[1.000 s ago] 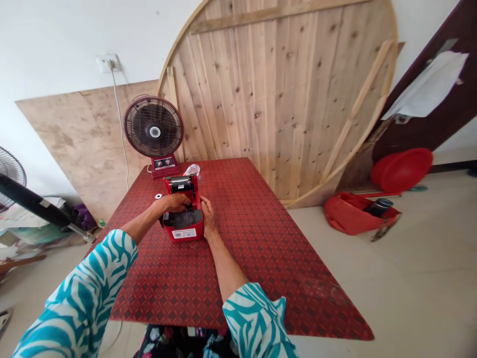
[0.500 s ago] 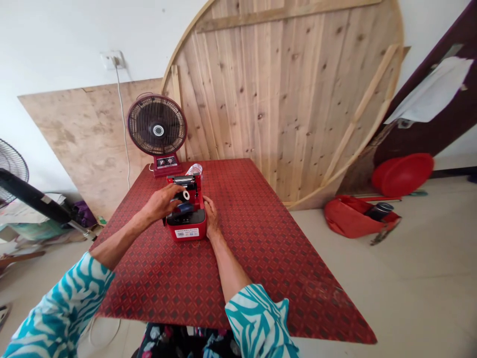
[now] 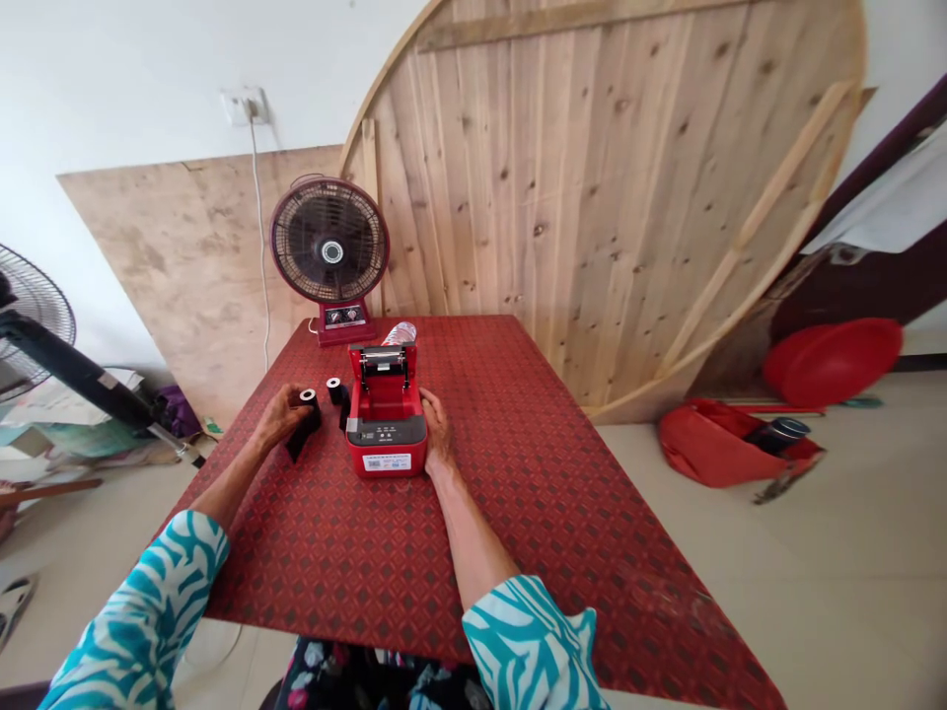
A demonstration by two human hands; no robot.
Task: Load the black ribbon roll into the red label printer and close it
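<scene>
A small red label printer point(image 3: 386, 419) with its lid up stands on the red patterned table point(image 3: 518, 473). My right hand point(image 3: 439, 434) rests flat against the printer's right side. My left hand point(image 3: 281, 416) is out to the left of the printer, fingers closed around a black roll point(image 3: 305, 419) with a white core, held low over the table. Another small black roll point(image 3: 334, 390) stands on the table between my left hand and the printer.
A red desk fan point(image 3: 329, 254) stands at the table's far end, with a clear plastic bottle point(image 3: 400, 332) behind the printer. Wooden boards lean on the wall. A red bag point(image 3: 729, 449) and red basin point(image 3: 833, 357) lie on the floor right; a standing fan point(image 3: 44, 340) is left.
My left hand lifted a black roll out of the printer and carried it left, down to the table. My right hand stayed on the printer's side. The camera shifted slightly.
</scene>
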